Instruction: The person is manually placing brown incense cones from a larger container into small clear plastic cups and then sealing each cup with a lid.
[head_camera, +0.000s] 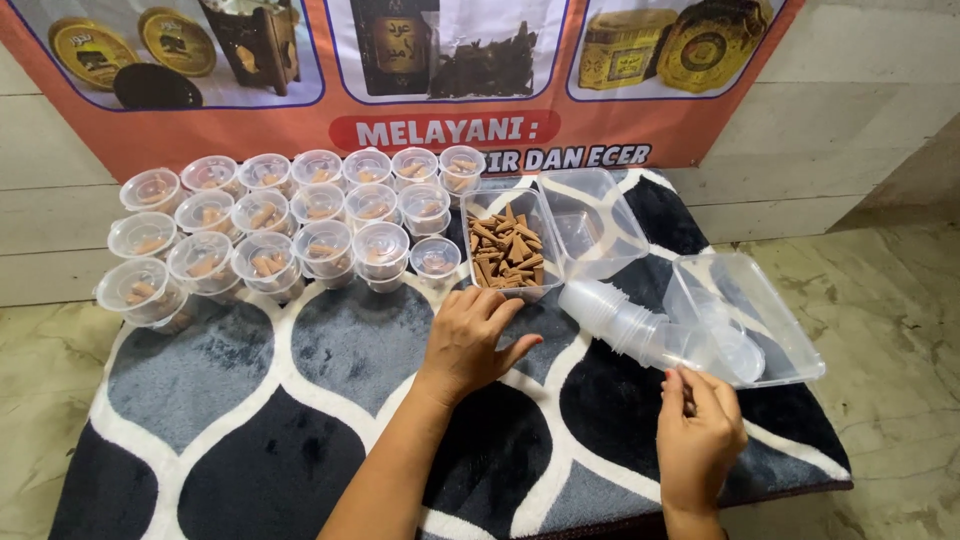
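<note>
Toward the rug's far left corner stand rows of small clear lidded plastic cups (270, 225), each holding brown pieces. On the patterned grey, black and white rug (230, 400), near its middle, the left hand (470, 340) rests palm down, fingers loosely spread and holding nothing, its fingertips touching the near wall of the clear rectangular tub of brown incense cones (508, 250). Beside it lies a toppled stack of empty clear cups (630, 325), its end in a clear plastic tray (780, 330) at the rug's right edge. The right hand (697, 435), just short of that stack, pinches something small; I cannot tell what.
</note>
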